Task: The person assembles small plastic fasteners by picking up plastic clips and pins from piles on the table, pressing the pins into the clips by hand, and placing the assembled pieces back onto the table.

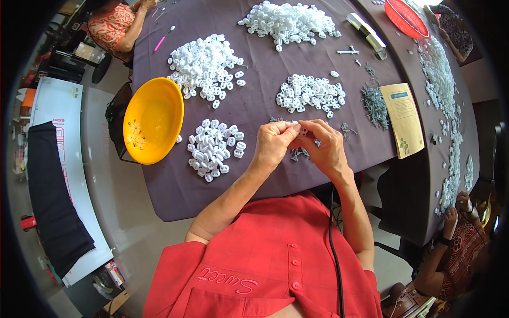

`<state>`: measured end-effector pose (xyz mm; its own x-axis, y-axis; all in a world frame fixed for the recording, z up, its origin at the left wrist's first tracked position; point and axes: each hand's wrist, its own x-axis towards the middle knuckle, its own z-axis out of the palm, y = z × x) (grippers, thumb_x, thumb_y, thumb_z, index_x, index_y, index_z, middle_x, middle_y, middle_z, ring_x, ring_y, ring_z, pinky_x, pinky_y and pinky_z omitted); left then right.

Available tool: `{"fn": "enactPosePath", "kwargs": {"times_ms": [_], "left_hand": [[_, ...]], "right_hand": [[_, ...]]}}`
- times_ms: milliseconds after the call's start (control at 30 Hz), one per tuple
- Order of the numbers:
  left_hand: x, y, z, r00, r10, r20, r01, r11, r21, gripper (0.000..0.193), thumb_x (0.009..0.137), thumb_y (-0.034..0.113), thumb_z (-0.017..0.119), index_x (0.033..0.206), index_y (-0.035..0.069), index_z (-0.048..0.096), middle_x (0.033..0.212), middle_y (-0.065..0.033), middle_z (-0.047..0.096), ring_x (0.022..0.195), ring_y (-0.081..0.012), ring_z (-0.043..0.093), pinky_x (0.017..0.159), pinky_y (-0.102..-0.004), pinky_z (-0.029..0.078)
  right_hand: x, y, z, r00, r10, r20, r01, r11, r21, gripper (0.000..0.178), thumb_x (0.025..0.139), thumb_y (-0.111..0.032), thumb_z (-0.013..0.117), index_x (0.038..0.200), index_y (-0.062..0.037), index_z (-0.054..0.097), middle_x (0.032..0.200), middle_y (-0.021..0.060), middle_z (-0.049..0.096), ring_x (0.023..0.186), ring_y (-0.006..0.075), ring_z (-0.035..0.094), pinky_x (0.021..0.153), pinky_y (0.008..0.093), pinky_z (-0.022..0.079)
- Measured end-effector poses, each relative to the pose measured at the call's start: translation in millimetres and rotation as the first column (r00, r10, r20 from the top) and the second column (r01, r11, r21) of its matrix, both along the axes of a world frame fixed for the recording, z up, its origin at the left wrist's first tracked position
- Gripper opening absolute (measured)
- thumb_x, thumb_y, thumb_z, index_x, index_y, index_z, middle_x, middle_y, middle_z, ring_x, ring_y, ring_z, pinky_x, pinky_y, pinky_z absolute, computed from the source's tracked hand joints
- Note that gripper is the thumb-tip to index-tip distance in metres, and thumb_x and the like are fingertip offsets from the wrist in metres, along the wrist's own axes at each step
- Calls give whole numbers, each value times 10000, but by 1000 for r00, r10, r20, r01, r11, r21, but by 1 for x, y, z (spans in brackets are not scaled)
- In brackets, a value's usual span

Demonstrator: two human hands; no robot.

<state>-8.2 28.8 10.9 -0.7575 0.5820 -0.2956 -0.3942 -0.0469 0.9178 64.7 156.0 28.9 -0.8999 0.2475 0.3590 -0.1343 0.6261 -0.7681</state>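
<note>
Close together over the near edge of the table, my left hand and my right hand pinch a small white two-hole plastic piece between their fingertips. The fingers cover most of it. Just beyond them spreads a pile of flat white two-hole pieces. Thicker white pieces lie heaped left of my left hand. Small grey-green parts lie partly hidden beneath my hands, and a larger clump of grey-green parts is at the right.
Two larger white heaps, one at the far left and one at the far middle, cover the table. A yellow bowl stands at the left edge, a tan booklet at the right. Other people sit around the tables. A black cord hangs before me.
</note>
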Motion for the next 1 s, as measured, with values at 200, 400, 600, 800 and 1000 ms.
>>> {"fn": "enactPosePath", "kwargs": {"times_ms": [200, 400, 600, 800, 1000], "left_hand": [[1, -2, -4, 998, -16, -53, 16, 1000, -7, 214, 892, 153, 574, 916, -42, 659, 806, -73, 663, 711, -120, 638, 668, -259, 555], [0, -4, 5, 999, -21, -25, 21, 1000, 17, 214, 891, 158, 578, 906, -38, 663, 803, -69, 662, 711, -113, 633, 664, -251, 549], [1, -8, 5, 997, -18, -69, 16, 999, -29, 216, 892, 157, 576, 887, -42, 660, 797, -73, 663, 694, -115, 636, 644, -247, 547], [1, -13, 4, 987, -38, -153, 23, 995, -100, 223, 898, 155, 564, 890, -47, 657, 781, -79, 662, 665, -129, 642, 624, -252, 553], [6, -16, -1, 998, 35, -47, -34, 999, 31, 199, 901, 113, 546, 924, -52, 655, 807, -85, 665, 692, -136, 645, 649, -273, 564]], "right_hand": [[0, 1, 1, 1000, 20, 4, -20, 998, 52, 209, 741, -26, 633, 947, 1, 611, 827, 113, 620, 741, 273, 628, 643, 328, 510], [-1, 2, 0, 998, 55, 9, -55, 996, 70, 207, 754, -29, 618, 957, 4, 596, 831, 116, 617, 737, 276, 623, 637, 337, 507], [-2, -7, -1, 1000, 19, 4, -19, 1000, 20, 221, 768, -27, 612, 985, -3, 582, 869, 123, 600, 729, 282, 621, 621, 340, 507], [-2, -7, -4, 995, 96, -22, -93, 991, 95, 233, 763, -10, 619, 988, 5, 559, 841, 128, 585, 710, 294, 609, 604, 349, 505], [-1, -12, -10, 995, 94, -19, -91, 987, 131, 200, 772, -1, 585, 972, 1, 585, 840, 131, 600, 703, 286, 618, 598, 337, 500]]}}
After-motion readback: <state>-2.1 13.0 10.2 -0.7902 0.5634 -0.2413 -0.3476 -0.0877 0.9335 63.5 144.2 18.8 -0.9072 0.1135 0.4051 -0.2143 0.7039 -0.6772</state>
